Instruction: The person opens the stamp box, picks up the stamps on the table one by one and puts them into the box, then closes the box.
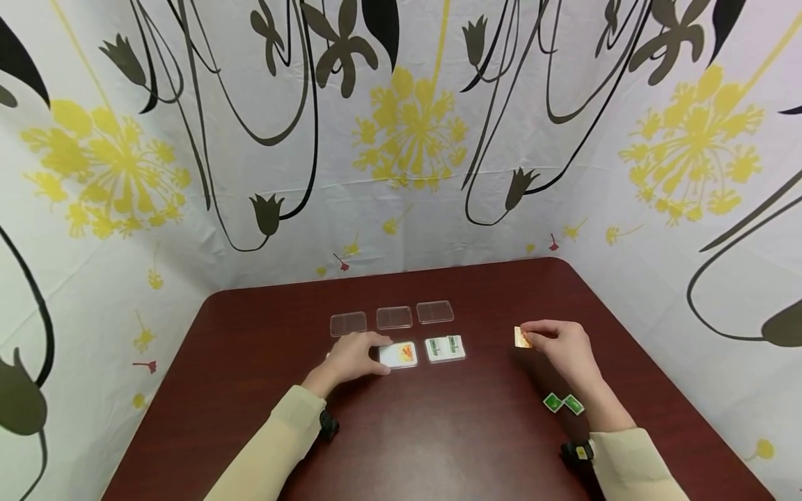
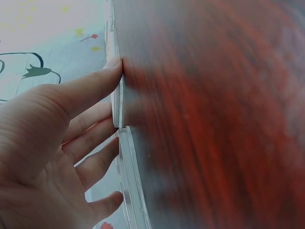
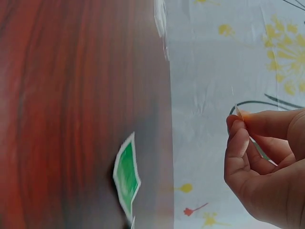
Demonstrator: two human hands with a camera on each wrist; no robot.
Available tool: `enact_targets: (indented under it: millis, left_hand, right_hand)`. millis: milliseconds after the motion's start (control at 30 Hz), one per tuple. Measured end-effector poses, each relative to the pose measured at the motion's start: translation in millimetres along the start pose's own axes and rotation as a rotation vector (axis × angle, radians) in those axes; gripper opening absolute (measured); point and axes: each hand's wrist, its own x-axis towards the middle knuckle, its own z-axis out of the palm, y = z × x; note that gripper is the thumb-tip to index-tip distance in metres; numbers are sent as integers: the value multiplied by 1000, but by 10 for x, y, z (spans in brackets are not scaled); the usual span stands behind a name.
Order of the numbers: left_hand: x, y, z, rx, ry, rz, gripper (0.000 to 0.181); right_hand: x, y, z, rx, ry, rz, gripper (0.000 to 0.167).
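My left hand point(image 1: 356, 356) spans the left end of a shallow plastic case point(image 1: 390, 355), thumb at its near edge and index finger at the far edge. A small orange picture card point(image 1: 406, 353) lies in that case's right part. In the left wrist view, the thumb point(image 2: 90, 90) lies along the case's edge, other fingers behind. Off to the right, my right hand point(image 1: 567, 349) pinches a small orange-and-white card point(image 1: 521, 338) between thumb and fingertips, above the table. Two green cards point(image 1: 573, 404) with white borders lie near the right wrist.
Three clear plastic lids point(image 1: 394, 318) form a row behind the cases. A second case point(image 1: 445, 348) with green-and-white cards stands right of the held one. Another case, left, is mostly hidden by my left hand. Patterned cloth point(image 1: 401, 229) rises behind the dark red table point(image 1: 413, 445).
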Motion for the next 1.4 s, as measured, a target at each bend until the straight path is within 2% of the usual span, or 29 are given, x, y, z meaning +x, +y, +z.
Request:
enact_targets:
  millis: [167,533,667,867,1133,1400]
  left_hand:
    - [-7,-30,1,4,-2,3,64]
    - [-24,-35,-68,-54,-44,22,66]
    - [-26,-25,-39,-27,-47,28,66]
    - [-27,5,-21,-6,-2,46,65]
    - [-54,33,-88,32,31,47,65]
    - [-63,-5,-44,121,39,34,65]
  right_hand:
    - [46,-98,91,7,-2,-29,20]
    - [130,-275,314,34,-28,-64,17]
    - [125,-364,383,59,-49,-64,15]
    - [169,-503,471,74,-62,-97,13]
    - [214,-708,601,88,-85,-132,13]
    - [215,-879,759,85,-110,-141,13]
